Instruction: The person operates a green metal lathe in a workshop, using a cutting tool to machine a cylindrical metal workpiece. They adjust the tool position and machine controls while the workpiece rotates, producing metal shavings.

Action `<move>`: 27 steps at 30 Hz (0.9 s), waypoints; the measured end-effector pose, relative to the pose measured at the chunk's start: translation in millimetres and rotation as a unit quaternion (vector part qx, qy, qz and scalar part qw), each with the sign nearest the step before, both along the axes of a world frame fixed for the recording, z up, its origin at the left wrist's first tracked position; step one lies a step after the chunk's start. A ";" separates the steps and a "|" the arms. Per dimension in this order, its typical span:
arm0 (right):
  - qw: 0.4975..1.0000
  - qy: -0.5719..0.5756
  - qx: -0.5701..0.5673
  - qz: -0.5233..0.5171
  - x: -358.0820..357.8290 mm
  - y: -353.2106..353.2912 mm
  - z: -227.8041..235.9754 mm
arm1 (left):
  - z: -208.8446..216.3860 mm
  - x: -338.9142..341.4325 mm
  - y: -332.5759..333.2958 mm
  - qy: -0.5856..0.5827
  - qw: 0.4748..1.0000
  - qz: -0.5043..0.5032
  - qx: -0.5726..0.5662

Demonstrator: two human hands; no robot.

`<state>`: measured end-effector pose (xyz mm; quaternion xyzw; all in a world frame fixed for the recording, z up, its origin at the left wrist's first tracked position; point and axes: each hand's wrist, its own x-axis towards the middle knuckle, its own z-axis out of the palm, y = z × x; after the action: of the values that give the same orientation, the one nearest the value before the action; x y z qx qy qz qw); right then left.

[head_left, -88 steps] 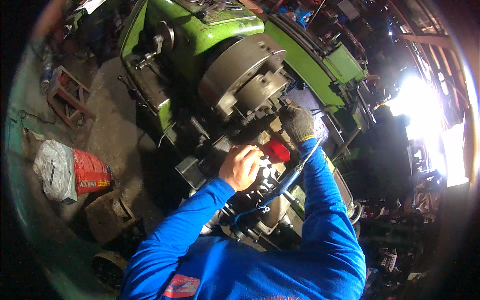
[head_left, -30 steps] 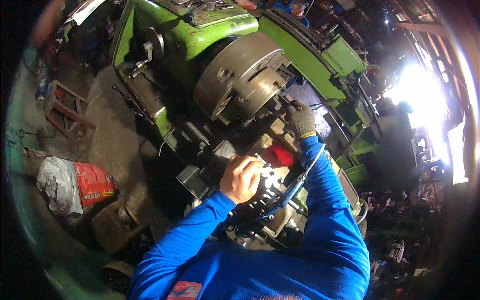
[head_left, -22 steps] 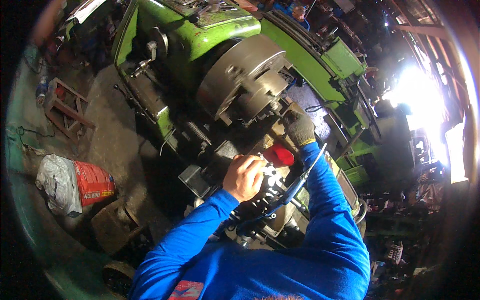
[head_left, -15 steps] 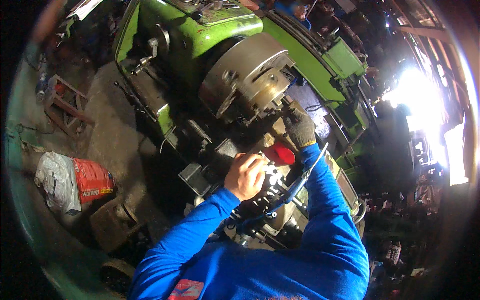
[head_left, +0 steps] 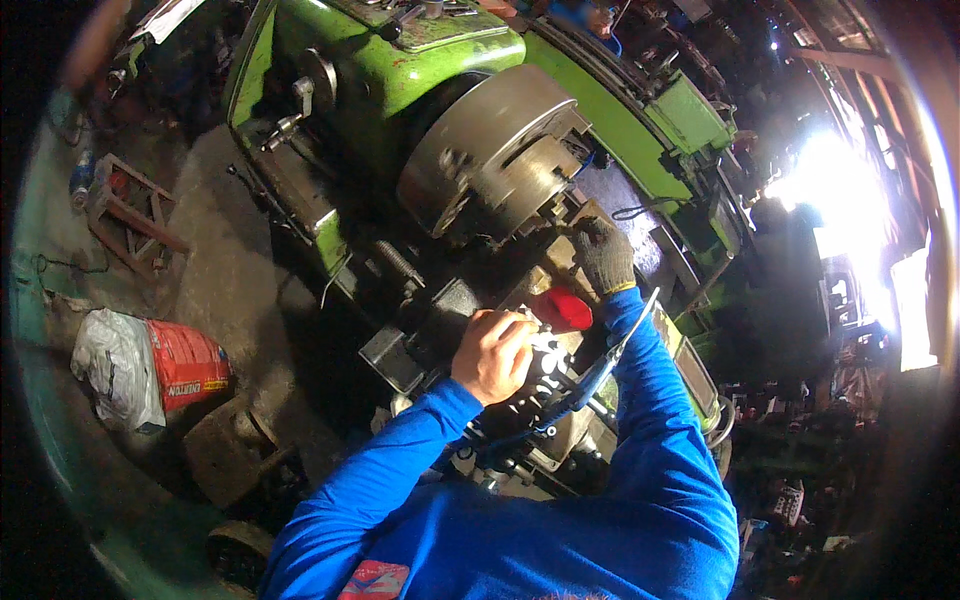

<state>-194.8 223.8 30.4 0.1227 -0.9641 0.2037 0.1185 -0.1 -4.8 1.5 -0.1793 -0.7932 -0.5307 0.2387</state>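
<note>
A large steel lathe chuck (head_left: pixel 490 135) stands ahead of me, its jaws and front face smeared. My right hand (head_left: pixel 604 256), in a grey knitted glove, is closed just right of the chuck's front; whatever its fingers hold is hidden. My left hand (head_left: pixel 494 355) is bare and curled over the metal parts of the lathe's carriage (head_left: pixel 545 375), nearer to me. What lies under its fingers cannot be made out. Between the two hands sits a bright red object (head_left: pixel 565 309), its kind unclear. A thin pale blue tube (head_left: pixel 605 365) slants past my right forearm.
The green lathe headstock (head_left: pixel 430 60) carries loose tools on top and a crank handle (head_left: pixel 290 128) on its side. At the left, a white and red sack (head_left: pixel 180 365) and a rusty metal frame (head_left: pixel 135 215) stand on the floor. Part of another person (head_left: pixel 598 18) shows at the far top.
The chuck's jaws and face look different, as if turning. My right hand has shifted very slightly, its fingers more curled. The left hand stays at nearly the same place.
</note>
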 end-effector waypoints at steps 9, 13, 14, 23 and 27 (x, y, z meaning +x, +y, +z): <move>0.971 -0.144 0.185 0.053 -101.7 37.9 31.9 | -5.7 -4.0 0.1 0.007 1.000 -0.010 -0.020; 0.946 -0.217 0.234 0.053 -145.5 55.1 16.8 | -1.8 -4.3 -0.9 0.013 1.000 -0.011 -0.027; 0.941 -0.224 0.240 0.078 -154.6 63.3 13.0 | 0.5 -5.0 0.5 0.012 1.000 -0.011 -0.022; 0.941 -0.180 0.247 0.144 -163.0 32.8 -5.9 | 6.2 -2.8 1.6 -0.003 1.000 0.005 -0.018; 0.929 -0.171 0.293 0.148 -184.8 55.9 -29.9 | 6.9 -4.5 2.3 0.001 1.000 -0.008 -0.018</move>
<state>-379.6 279.7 0.5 0.2561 -0.9575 -0.0544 -0.1211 -4.6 -2.5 8.4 -0.1908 -0.8009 -0.5181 0.2320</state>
